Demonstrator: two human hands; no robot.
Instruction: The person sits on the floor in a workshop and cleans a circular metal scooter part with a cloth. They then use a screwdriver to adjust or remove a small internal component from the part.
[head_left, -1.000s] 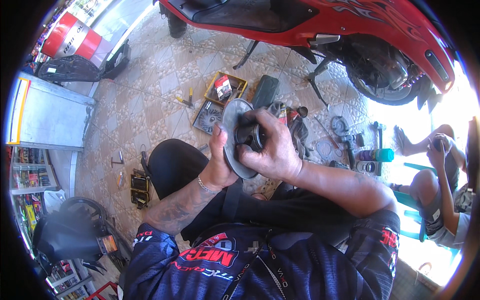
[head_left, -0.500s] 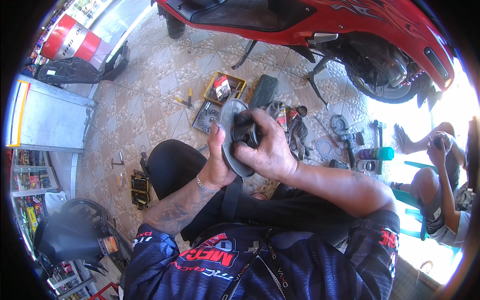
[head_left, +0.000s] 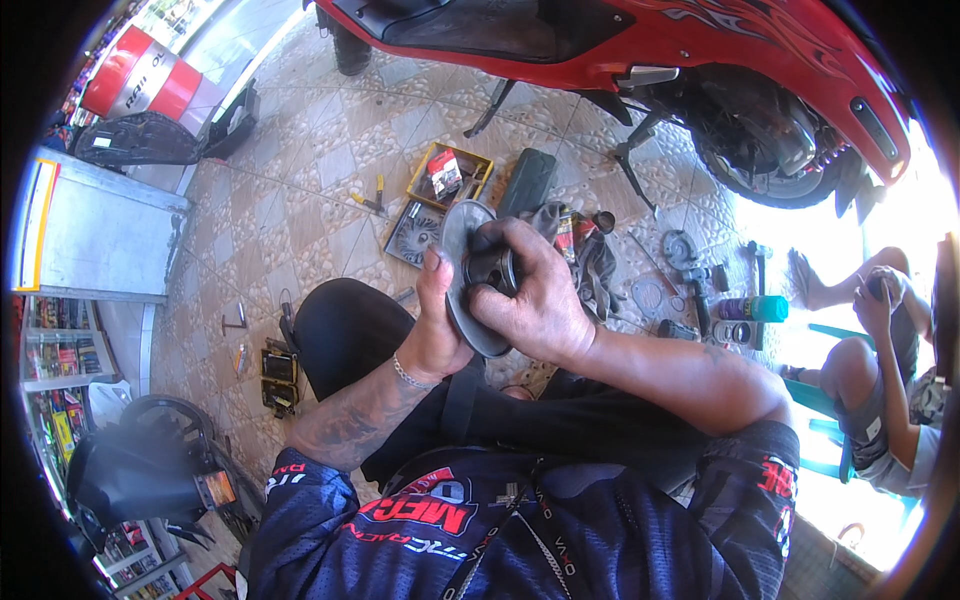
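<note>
The person's left hand (head_left: 440,335) and right hand (head_left: 552,305) held a grey round metal disc (head_left: 461,222) with a short black cylindrical hub (head_left: 491,266) in front of the body, above black-trousered legs. The disc stood tilted nearly on edge. The left grip supported it from the left side, palm and fingers largely hidden, with the thumb upright along its rim; the right grip was closed around the hub, fingers curled over the top and the thumb below. Beyond the hands, on the patterned tile floor (head_left: 300,190), sat an open box with a yellow rim (head_left: 418,172), holding a red-and-white package (head_left: 444,174). Just beside it, a shallow blue-grey tray (head_left: 393,243) contained a silver finned wheel (head_left: 414,240). A dark green oblong case (head_left: 530,182) lay to the right, its contents out of sight. Near the left knee, a black case with yellowish edges (head_left: 280,377) lay open, carrying dark items too small to identify. Well off to the right lay a purple spray can with a teal cap (head_left: 752,309); at the upper left stood a large red-and-white drum (head_left: 143,78), its inside not visible.
</note>
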